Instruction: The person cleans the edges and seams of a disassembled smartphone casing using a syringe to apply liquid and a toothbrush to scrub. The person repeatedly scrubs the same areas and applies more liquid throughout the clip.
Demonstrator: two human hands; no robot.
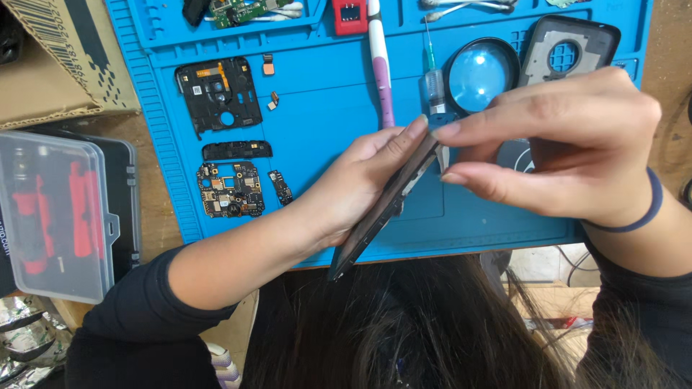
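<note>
The left hand (353,191) cradles a dark phone (382,209) edge-on above the blue mat (324,115), its fingers (404,140) closed along the back of the phone. The phone's long axis runs on a diagonal, its low end pointing down-left toward the person's hair (418,324) and its high end pointing up-right toward the magnifier (481,72). The right hand (569,144) meets that upper end, its thumb and forefinger narrowed to a pinch on the phone's top edge; what, if anything, sits between them I cannot tell. A dark band (645,212) circles the right wrist. The phone is held over the mat's near middle, clear of the parts laid out on the left: a black frame (218,95), a thin black strip (236,150), a circuit board (231,189) and a small connector piece (280,186). A white and purple tool (380,61) lies upright along the mat, near a syringe (433,83). A back cover (569,47) rests at the upper right. Left of the mat on the table (155,194) sits a clear case (54,212) holding red tools, below a cardboard box (61,57).
</note>
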